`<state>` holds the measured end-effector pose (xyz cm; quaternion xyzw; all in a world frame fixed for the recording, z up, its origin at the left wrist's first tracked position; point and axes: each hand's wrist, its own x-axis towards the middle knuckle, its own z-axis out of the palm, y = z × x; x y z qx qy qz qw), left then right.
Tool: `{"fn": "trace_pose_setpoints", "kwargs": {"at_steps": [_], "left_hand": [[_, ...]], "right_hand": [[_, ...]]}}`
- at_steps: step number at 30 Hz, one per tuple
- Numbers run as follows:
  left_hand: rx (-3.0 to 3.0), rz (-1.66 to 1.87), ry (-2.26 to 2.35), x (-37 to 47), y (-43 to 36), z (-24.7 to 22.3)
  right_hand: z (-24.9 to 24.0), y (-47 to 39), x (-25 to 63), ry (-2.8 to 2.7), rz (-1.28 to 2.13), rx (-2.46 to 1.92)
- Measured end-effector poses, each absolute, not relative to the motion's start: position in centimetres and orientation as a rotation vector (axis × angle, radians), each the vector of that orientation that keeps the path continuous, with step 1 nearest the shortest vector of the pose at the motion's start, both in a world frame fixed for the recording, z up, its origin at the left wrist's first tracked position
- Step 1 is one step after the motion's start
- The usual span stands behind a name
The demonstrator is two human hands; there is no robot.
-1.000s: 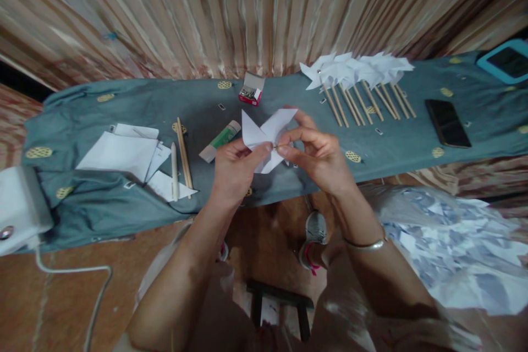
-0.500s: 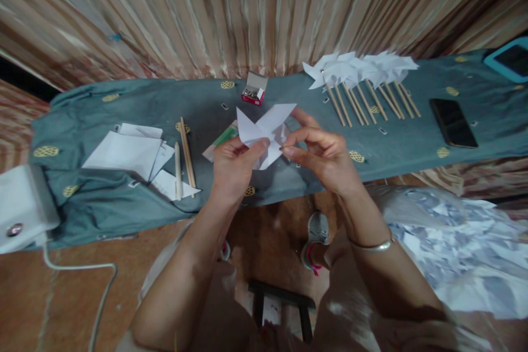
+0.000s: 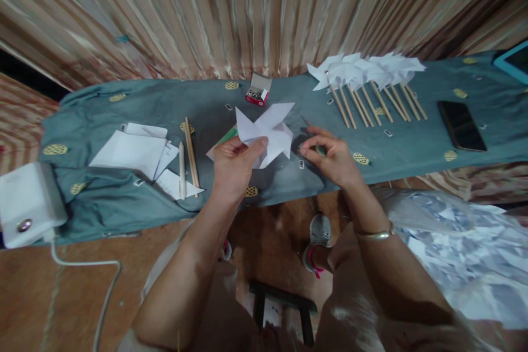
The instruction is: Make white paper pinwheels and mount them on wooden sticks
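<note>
My left hand (image 3: 233, 168) pinches a white paper pinwheel (image 3: 270, 132), its thumb pressed on the folded middle and the fingers behind. The four points of the pinwheel stand out above and to the right of that thumb. Apart from the paper, a short way to its right, my right hand (image 3: 325, 154) has thumb and index finger pressed together. A small dark speck shows at those fingertips, too small to name. Partly behind the left hand lies a green and pale flat packet (image 3: 223, 140). Beyond the pinwheel stands an open red box (image 3: 256, 98) of small shiny metal pieces.
Finished pinwheels (image 3: 367, 71) on wooden sticks lie in a row at the back right. A phone (image 3: 462, 125) is right of them. Paper sheets (image 3: 127, 151), sticks (image 3: 191, 154) and a white pen-like tool (image 3: 182, 170) lie left. A bag of paper pieces (image 3: 462, 253) sits below right.
My right hand has moved away from the pinwheel to the right, fingertips still together. The left hand keeps its hold on the paper. The whole view has shifted slightly.
</note>
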<state>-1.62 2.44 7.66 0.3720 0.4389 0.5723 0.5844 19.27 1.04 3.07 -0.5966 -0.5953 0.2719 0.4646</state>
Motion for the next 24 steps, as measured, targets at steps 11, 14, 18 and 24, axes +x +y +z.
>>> {"fn": "trace_pose_setpoints", "kwargs": {"at_steps": [11,14,18,24], "left_hand": [[0.793,1.264,0.984,-1.5,2.2,7.7],[0.763,1.169,0.959,-1.4,2.0,7.8],[0.765,1.103,0.945,-1.1,1.7,7.7],[0.784,1.121,0.956,-0.9,1.8,7.5]], "right_hand": [[2.7,1.2,17.8,-1.481,0.521,-1.507],[4.4,1.2,17.2,-1.089,1.022,-1.337],[6.2,0.4,15.8,-0.906,1.549,-1.127],[6.4,-0.3,15.5,-0.824,1.474,-1.177]]}}
